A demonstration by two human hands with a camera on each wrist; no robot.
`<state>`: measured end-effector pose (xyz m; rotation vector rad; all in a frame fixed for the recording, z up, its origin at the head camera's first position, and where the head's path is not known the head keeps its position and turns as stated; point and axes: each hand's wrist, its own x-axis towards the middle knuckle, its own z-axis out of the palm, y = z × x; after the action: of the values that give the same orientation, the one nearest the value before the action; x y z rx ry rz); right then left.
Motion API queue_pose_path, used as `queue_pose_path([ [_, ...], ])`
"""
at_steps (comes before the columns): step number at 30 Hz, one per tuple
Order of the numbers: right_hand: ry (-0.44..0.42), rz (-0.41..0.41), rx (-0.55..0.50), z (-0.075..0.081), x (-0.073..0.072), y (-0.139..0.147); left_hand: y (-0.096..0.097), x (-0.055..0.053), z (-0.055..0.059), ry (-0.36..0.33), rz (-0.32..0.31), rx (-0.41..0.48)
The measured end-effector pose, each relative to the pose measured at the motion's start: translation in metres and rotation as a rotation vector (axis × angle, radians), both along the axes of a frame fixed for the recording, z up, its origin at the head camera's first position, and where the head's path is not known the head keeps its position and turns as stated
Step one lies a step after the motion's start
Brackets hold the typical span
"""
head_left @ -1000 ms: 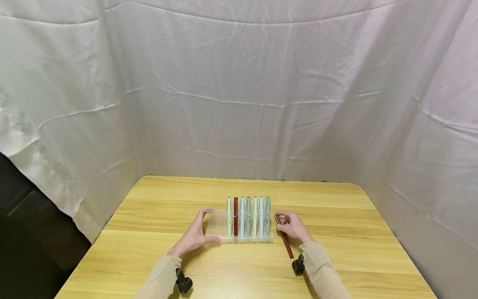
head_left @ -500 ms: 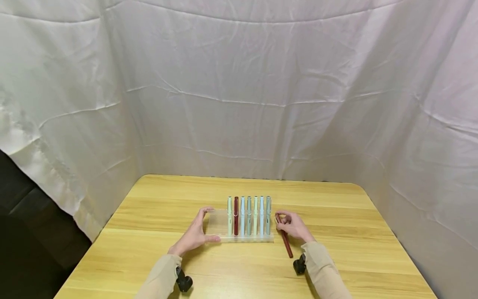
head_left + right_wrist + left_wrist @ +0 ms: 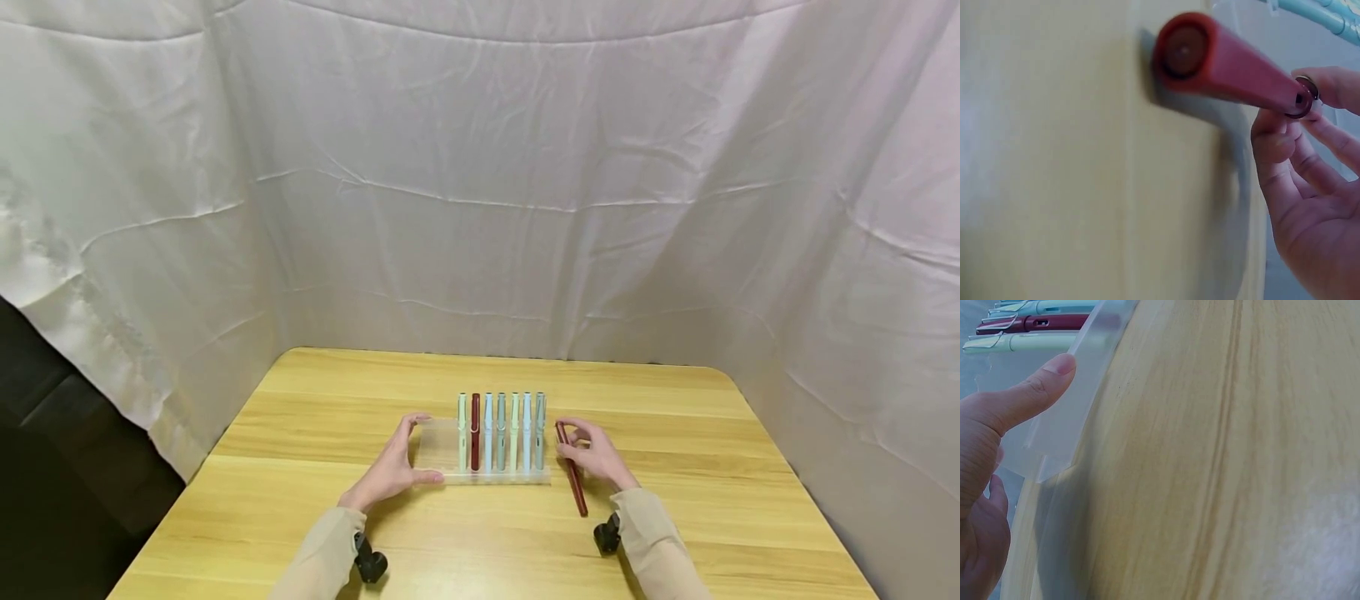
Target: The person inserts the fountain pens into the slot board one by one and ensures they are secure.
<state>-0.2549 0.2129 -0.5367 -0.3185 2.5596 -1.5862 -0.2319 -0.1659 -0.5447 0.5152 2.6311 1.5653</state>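
Note:
My left hand (image 3: 390,471) grips the left end of a clear acrylic pen stand (image 3: 437,447), with the thumb on its front ledge and the fingers at its top edge. Several capped fountain pens stand side by side in it: pale green, light blue, grey-green and one dark red pen (image 3: 476,433). Just right of the stand, my right hand (image 3: 596,454) pinches another dark red fountain pen (image 3: 576,483) near its upper end. This pen slants toward me. In the right wrist view its round end (image 3: 1185,51) points at the camera, above its shadow.
The wooden table (image 3: 480,550) extends on all sides of the stand. Pale fabric curtains (image 3: 480,250) hang behind the table and at both sides. A dark area (image 3: 60,467) lies beyond the left edge. Black wrist cameras (image 3: 370,560) sit at both sleeves.
My right hand has shifted slightly to the right with the red pen, whose metal clip shows less than before. My left hand and the stand hold their position.

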Motion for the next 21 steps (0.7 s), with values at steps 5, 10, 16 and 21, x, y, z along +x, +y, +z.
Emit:
queue_pose_path([
  [5,-0.040,0.003,-0.102,0.004,0.000,-0.002,0.000,0.000,0.000,0.011,-0.005,-0.002],
  [10,-0.046,-0.021,-0.162,0.009,0.001,-0.004,0.000,-0.001,-0.001,0.021,-0.005,-0.006],
  [16,0.026,-0.028,-0.169,0.017,0.003,-0.005,0.001,-0.001,-0.001,0.055,-0.009,-0.004],
  [21,0.075,-0.032,-0.186,0.025,0.005,-0.007,0.000,-0.002,-0.002,0.045,-0.006,-0.015],
])
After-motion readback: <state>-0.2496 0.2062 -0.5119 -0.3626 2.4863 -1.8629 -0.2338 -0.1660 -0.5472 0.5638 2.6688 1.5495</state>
